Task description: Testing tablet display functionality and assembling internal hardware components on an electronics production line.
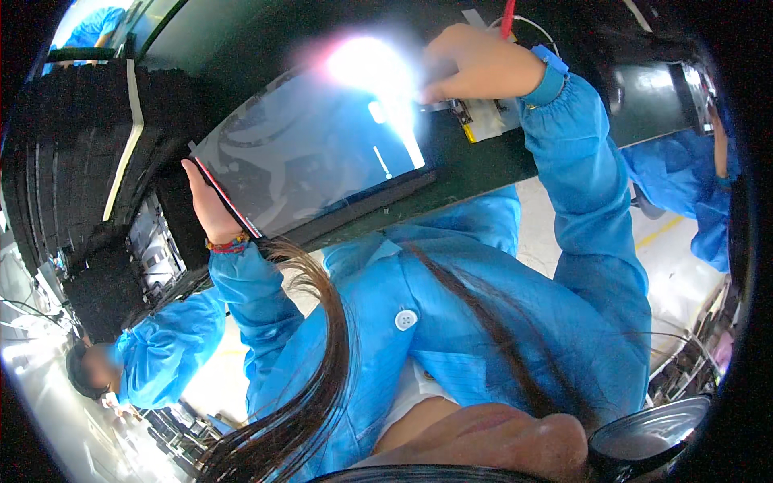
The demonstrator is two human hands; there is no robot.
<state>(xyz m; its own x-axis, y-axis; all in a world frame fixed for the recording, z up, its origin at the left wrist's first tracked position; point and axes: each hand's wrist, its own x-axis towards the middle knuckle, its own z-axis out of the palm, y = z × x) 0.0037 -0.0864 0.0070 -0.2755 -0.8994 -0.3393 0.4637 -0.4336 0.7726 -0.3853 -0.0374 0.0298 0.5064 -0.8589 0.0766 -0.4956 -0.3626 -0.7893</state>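
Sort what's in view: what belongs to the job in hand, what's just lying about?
Likely part of the job:
Dark glossy panel
Left hand, at its left edge
Right hand, near its right side; contact lost in glare

Probably lying about:
Black stack, far left
Thin red object beyond the right hand

A dark green table [475,165] carries a dark pad [388,196] and pale, yellow-edged piece [487,122]

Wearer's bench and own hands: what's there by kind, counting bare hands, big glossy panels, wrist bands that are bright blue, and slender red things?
Wearer's bare hands, left hand and right hand: 2
Large glossy grey rectangular panel: 1
Bright blue wrist band: 1
Slender red object: 1
Total: 5
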